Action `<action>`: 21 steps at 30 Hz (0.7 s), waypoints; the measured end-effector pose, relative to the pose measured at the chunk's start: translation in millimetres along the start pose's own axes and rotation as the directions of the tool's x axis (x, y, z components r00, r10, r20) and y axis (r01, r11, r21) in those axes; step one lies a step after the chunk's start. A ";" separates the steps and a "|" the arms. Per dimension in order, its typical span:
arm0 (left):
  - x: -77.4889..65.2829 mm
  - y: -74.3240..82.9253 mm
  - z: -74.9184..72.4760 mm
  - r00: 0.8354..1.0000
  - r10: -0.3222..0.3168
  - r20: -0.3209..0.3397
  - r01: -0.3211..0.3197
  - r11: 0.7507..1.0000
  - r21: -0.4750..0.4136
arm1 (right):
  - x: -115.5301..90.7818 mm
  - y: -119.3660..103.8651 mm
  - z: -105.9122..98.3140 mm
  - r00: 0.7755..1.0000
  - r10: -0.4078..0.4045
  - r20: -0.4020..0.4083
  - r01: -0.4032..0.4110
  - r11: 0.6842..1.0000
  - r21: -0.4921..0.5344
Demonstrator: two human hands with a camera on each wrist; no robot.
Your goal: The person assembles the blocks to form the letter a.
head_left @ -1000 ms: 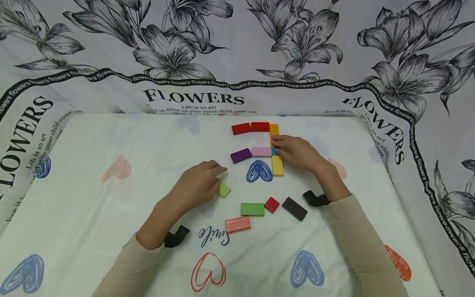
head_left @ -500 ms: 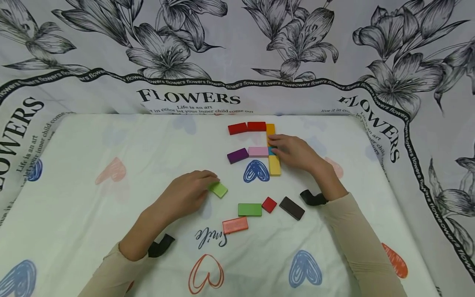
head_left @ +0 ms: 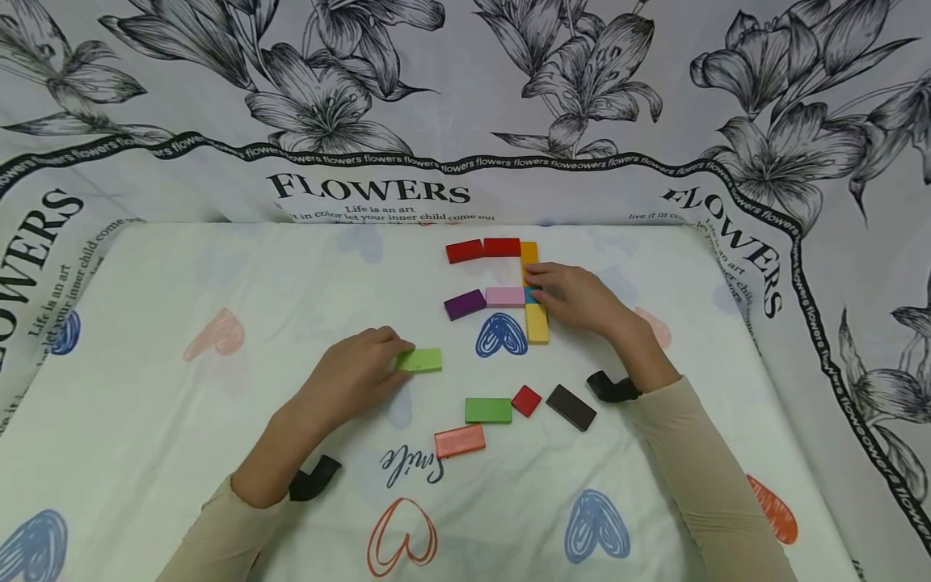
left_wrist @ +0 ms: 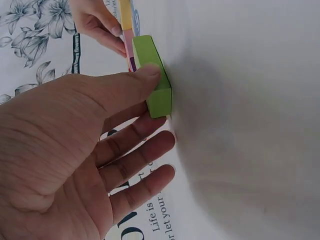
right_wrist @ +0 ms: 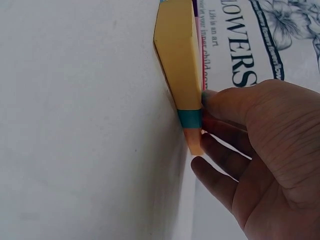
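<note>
Between thumb and fingers my left hand pinches a light green block, left of the other blocks. The left wrist view shows the thumb on that block, with the other fingers spread loosely below. My right hand rests at a column made of an orange block, a small blue block and a yellow block. Its thumb is at the blue block in the right wrist view; some fingertips are hidden. A pink block and a purple block extend leftward.
Two red blocks run left from the column's top. Nearer lie a green block, a small red block, a dark brown block and a coral block. A printed cloth covers the table.
My left hand has moved slightly left and turned the light green block so that its long side lies crosswise; more of it shows. The right hand stays at the column.
</note>
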State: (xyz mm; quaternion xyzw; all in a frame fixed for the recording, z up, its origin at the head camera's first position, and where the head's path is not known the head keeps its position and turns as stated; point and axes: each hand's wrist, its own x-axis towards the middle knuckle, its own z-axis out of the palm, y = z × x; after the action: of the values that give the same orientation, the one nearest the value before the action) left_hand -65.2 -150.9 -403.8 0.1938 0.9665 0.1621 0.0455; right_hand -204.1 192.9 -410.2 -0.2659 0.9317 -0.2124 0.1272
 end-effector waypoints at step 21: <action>42.2 13.2 5.3 0.951 -0.296 -0.089 0.291 0.955 -0.059 | 1.6 1.2 0.2 1.000 0.007 0.005 -0.007 1.000 -0.005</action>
State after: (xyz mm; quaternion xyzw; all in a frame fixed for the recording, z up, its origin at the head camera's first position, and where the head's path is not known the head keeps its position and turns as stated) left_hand -98.5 -121.3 -405.5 0.0389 0.9817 0.1846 0.0268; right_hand -205.8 192.9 -411.1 -0.2635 0.9328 -0.2091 0.1296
